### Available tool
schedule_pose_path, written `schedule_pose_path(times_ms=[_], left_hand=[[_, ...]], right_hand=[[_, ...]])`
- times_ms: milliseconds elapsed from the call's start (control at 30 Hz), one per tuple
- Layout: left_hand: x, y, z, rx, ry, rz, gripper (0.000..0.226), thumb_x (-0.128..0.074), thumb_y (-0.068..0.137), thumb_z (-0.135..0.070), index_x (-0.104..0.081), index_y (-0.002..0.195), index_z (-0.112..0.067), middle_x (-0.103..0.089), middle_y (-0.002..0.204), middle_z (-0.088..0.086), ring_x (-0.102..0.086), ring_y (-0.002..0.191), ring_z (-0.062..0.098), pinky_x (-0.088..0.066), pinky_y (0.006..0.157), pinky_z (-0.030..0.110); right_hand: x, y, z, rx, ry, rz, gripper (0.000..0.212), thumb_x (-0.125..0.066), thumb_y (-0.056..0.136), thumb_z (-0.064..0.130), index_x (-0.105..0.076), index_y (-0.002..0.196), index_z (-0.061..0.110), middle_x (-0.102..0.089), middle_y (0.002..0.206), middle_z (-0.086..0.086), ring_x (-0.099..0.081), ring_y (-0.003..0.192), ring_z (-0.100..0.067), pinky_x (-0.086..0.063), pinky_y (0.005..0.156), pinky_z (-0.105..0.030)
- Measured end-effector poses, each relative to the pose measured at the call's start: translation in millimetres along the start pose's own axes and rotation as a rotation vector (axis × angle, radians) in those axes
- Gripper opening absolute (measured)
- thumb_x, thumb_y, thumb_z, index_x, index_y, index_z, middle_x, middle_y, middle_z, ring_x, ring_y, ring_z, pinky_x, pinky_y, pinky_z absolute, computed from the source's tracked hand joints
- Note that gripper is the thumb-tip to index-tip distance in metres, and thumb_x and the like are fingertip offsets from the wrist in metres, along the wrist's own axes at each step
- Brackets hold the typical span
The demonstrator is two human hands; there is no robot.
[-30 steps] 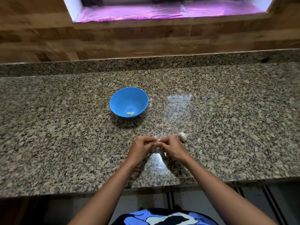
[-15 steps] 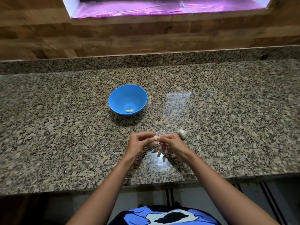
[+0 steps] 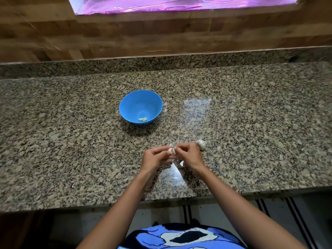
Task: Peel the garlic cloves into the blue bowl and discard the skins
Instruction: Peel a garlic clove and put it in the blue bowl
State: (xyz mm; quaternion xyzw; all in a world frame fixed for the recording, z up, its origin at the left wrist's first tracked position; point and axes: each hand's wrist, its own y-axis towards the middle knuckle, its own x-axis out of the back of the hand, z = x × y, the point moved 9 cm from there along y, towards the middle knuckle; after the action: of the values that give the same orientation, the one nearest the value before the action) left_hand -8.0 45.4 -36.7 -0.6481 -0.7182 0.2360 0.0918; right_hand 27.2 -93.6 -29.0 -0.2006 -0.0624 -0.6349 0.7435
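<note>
A blue bowl point(image 3: 141, 105) stands on the granite counter point(image 3: 71, 141), with two peeled cloves point(image 3: 142, 119) at its bottom. Nearer the front edge, my left hand point(image 3: 155, 158) and my right hand point(image 3: 188, 155) meet fingertip to fingertip. Between them they pinch a small white garlic clove point(image 3: 171, 150) with papery skin on it. A partial garlic bulb point(image 3: 201, 144) lies on the counter just behind my right hand. A few pale skin scraps point(image 3: 181, 163) lie under my hands.
The counter's front edge runs close below my forearms. A raised granite ledge and a wooden wall close off the back. Bare granite stretches to the left and right of the bowl.
Both hands stay together at the same spot, fingers shifting on the clove. The bowl and the bulb have not moved; the camera view has tilted slightly.
</note>
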Motion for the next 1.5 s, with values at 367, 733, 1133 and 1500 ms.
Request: schedule_pose_path(times_ms=[367, 733, 1133, 1500], left_hand=[[8.6, 1.8, -4.2, -0.018, 0.075, -0.028, 0.018, -0.065, 0.083, 0.004, -0.067, 0.100, 0.003, -0.070, 0.090, 0.023, -0.068, 0.076, 0.026, -0.058, 0.069, 0.028], [1.9, 3.8, -18.3, -0.206, 0.324, 0.016, 0.014, -0.075, 0.076, -0.007, -0.073, 0.089, -0.002, -0.072, 0.078, 0.009, -0.066, 0.066, 0.016, -0.055, 0.062, 0.022], [0.5, 6.2, -4.5, 0.063, -0.085, 0.174, 0.024, -0.070, 0.071, -0.004, -0.072, 0.094, 0.002, -0.071, 0.092, 0.022, -0.068, 0.072, 0.021, -0.058, 0.068, 0.023], [0.6, 4.1, 11.6, 0.238, -0.355, 0.133, 0.033, -0.064, 0.074, 0.003, -0.066, 0.106, 0.005, -0.070, 0.092, 0.020, -0.068, 0.075, 0.021, -0.059, 0.068, 0.025]], right_hand=[[-4.2, -2.4, 1.0, -0.010, 0.013, 0.047, 0.015, -0.064, 0.086, 0.022, -0.070, 0.101, 0.021, -0.070, 0.096, 0.005, -0.064, 0.088, -0.010, -0.053, 0.080, -0.030], [-3.4, -2.2, 16.6, 0.001, -0.148, 0.070, 0.007, -0.067, 0.083, 0.019, -0.073, 0.082, 0.015, -0.065, 0.066, 0.007, -0.056, 0.056, -0.005, -0.045, 0.053, -0.020], [-3.3, -4.0, 13.2, -0.134, 0.187, 0.217, 0.012, -0.062, 0.086, 0.007, -0.071, 0.079, 0.011, -0.067, 0.070, -0.007, -0.053, 0.055, -0.010, -0.037, 0.043, -0.014], [-20.7, -9.7, -22.0, -0.398, 0.533, 0.230, 0.011, -0.060, 0.087, 0.014, -0.071, 0.085, 0.011, -0.070, 0.074, -0.001, -0.056, 0.064, -0.011, -0.039, 0.058, -0.025]])
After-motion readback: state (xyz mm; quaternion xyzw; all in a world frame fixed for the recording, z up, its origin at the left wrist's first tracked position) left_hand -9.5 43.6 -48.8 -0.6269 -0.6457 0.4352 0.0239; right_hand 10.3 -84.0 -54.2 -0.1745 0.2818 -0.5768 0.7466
